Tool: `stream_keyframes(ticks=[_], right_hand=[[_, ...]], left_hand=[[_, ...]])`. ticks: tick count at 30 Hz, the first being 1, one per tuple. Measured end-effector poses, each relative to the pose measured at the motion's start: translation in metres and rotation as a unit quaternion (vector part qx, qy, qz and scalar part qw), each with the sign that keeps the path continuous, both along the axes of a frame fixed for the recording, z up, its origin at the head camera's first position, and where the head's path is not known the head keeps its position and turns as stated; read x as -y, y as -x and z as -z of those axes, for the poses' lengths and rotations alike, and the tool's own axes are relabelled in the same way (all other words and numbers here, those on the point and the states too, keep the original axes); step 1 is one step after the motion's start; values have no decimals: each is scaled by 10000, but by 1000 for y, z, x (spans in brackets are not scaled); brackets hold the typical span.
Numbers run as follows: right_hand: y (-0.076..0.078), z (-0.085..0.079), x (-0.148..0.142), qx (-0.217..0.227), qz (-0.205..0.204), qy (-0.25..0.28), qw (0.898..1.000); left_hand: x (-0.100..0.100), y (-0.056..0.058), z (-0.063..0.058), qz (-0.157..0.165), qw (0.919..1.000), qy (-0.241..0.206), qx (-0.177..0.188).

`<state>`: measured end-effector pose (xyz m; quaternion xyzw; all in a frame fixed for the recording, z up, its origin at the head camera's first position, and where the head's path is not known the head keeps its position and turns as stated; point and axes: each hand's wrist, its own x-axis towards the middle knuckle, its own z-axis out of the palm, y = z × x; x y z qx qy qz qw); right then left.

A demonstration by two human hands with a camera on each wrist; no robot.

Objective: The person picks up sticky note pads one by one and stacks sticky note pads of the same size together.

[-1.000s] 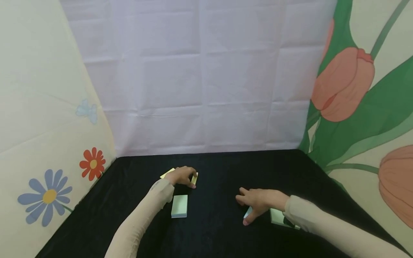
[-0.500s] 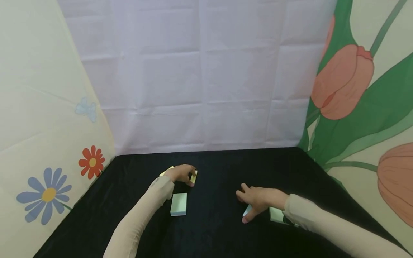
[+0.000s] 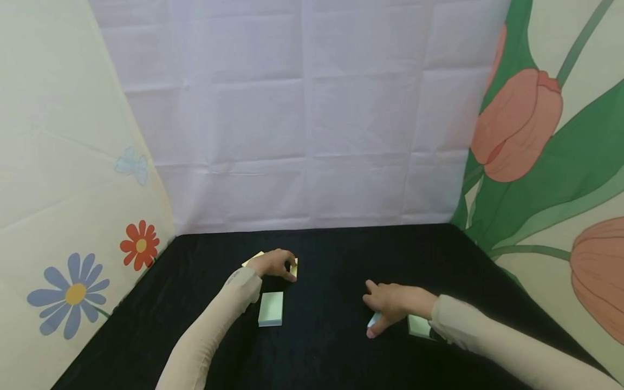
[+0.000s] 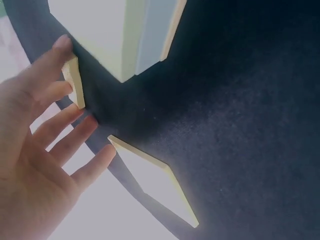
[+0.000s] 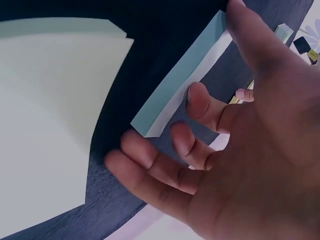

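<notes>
At the back left of the black cloth, my left hand (image 3: pixel 275 264) pinches a thin yellow sticky note pad (image 3: pixel 294 267) between thumb and fingers. Another yellow sticky note pad (image 4: pixel 155 180) lies flat beside the little finger in the left wrist view. On the right, my right hand (image 3: pixel 394 300) holds a pale blue sticky note pad (image 5: pixel 182 75), thumb at one end and curled fingers along its side. The head view shows only a corner of that blue pad, under the palm.
A stack of sticky note pads (image 3: pixel 271 309), green on top, stands in front of the left hand. Another green stack (image 3: pixel 420 326) sits under the right wrist, partly covered by the sleeve. A white cloth (image 3: pixel 312 135) hangs behind the table, with flowered cloths on both sides.
The fingers of my right hand have drawn in slightly toward the right over the blue pad. My left hand stays almost in place at the yellow pad.
</notes>
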<state>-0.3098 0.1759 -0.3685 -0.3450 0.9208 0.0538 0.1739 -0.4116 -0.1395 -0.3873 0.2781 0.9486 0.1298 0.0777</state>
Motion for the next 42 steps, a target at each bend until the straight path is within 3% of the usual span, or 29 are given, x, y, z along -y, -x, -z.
stream_keyframes(ticks=[4, 8, 18, 35, 42], right_hand=[[-4, -1, 3, -214, -136, -151, 9996], [-7, -2, 4, -241, -193, -72, 9995], [-6, -2, 1, -280, -394, 153, 9987], [-3, 0, -2, -257, -628, 422, 9968], [-4, 0, -4, -316, -593, 416, 9969]], left_hand=[[-3, 2, 1, 75, 9998, 167, -113], [-5, 3, 4, -46, 9994, 336, -96], [-6, 5, 4, -205, 9992, 346, -40], [-5, 6, 9, 33, 9976, 512, -463], [-9, 2, 7, 46, 9978, 549, -360]])
